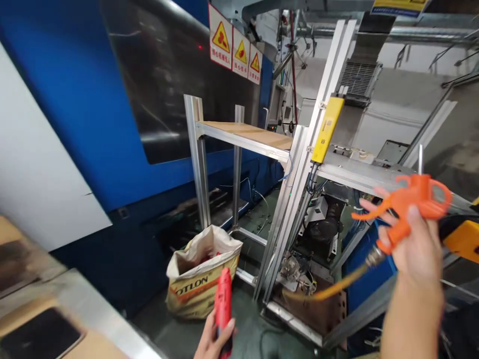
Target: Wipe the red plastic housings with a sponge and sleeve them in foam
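Before sack rim (220,257) | left hand (212,344): red tool (223,301) | right hand (417,249): blowgun (417,197), apparently mid-air

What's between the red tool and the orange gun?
The head view shows a yellow hose, joined to the gun, with metal posts and machinery farther back.

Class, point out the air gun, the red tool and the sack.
Air gun (421,195), head view: orange body.
Red tool (223,301), head view: red casing.
Sack (198,289), head view: printed front.
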Tool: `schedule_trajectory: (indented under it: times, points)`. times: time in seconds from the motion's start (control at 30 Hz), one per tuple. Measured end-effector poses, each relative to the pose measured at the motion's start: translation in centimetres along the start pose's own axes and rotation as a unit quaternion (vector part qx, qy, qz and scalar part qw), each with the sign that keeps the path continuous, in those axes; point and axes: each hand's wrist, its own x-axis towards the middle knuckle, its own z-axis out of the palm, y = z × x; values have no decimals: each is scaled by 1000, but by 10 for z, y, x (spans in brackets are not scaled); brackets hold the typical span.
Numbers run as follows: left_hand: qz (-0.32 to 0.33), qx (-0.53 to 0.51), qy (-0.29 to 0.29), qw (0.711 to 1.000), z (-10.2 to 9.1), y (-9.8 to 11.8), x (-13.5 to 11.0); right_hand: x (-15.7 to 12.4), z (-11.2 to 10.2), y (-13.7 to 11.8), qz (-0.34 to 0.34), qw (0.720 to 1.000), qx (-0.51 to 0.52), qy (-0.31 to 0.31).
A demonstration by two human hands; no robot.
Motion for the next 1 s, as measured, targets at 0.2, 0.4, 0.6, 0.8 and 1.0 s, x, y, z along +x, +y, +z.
schedule_trajectory:
  times: [0.2,0.4,0.6,0.8,1.0]
  points:
    - [91,176,8,980,32,1,46,-128,-8,51,168,824,-272,-467]
    - [124,245,-28,961,39,14,47,-153,29,84,153,660,-452,-581]
    - [124,272,-59,952,30,19,45,-139,52,78,121,700,-457,-535]
    - [115,283,-53,951,25,21,40,-136,67,75,112,690,-471,-538]
    - [60,51,-21,997,18,27,41,-130,77,66,88,656,-442,-605]
